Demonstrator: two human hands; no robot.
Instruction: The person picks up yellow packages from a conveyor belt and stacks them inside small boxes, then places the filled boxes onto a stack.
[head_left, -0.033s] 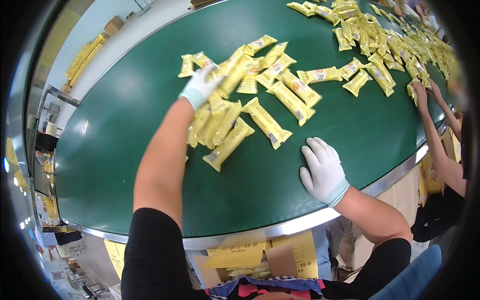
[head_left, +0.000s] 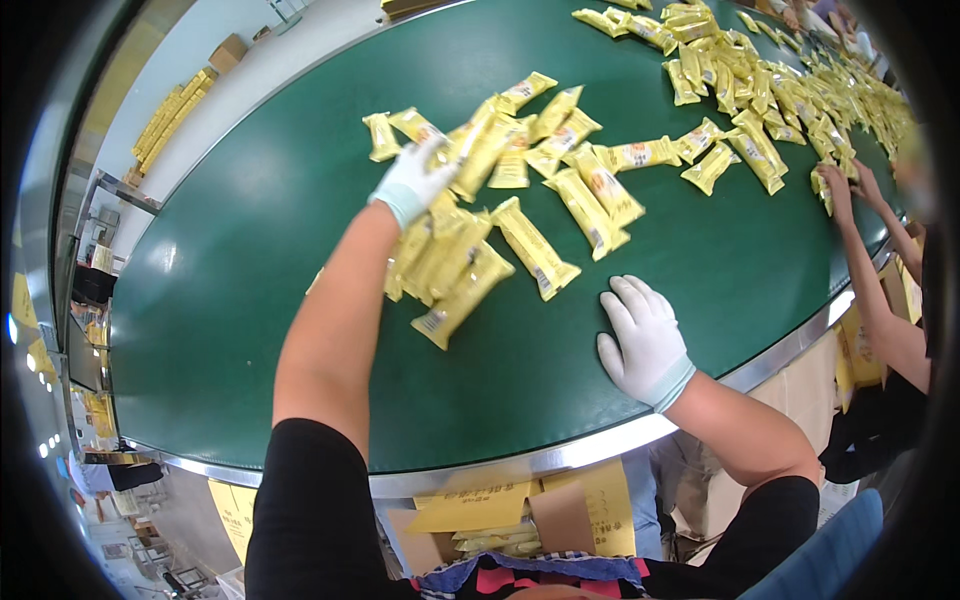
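Note:
My left hand (head_left: pixel 415 178), in a white glove, lies stretched against a loose heap of yellow snack packets at the middle left of the green table (head_left: pixel 220 350). Its fingers, slightly blurred, reach over a packet (head_left: pixel 415 126) without closing round it. Several packets (head_left: pixel 440 255) lie side by side by the wrist, and one long packet (head_left: pixel 535 247) rests apart to their right. More of them (head_left: pixel 590 212) overlap farther right. Flat on the tabletop near the front edge is my gloved right hand (head_left: pixel 645 340), fingers extended, touching no packet.
A big pile of the same packets (head_left: pixel 735 75) spreads over the far right. Another person's hands (head_left: pixel 845 182) handle packets at the right edge. Below the table's metal rim (head_left: pixel 560 460), an open carton (head_left: pixel 572 520) holds several packets. Yellow boxes (head_left: pixel 172 118) are stacked at far left.
My left hand has slid slightly right and nearer, and the packets beside it have shifted the same way. A bit of yellow now shows left of my forearm. My right hand has barely moved.

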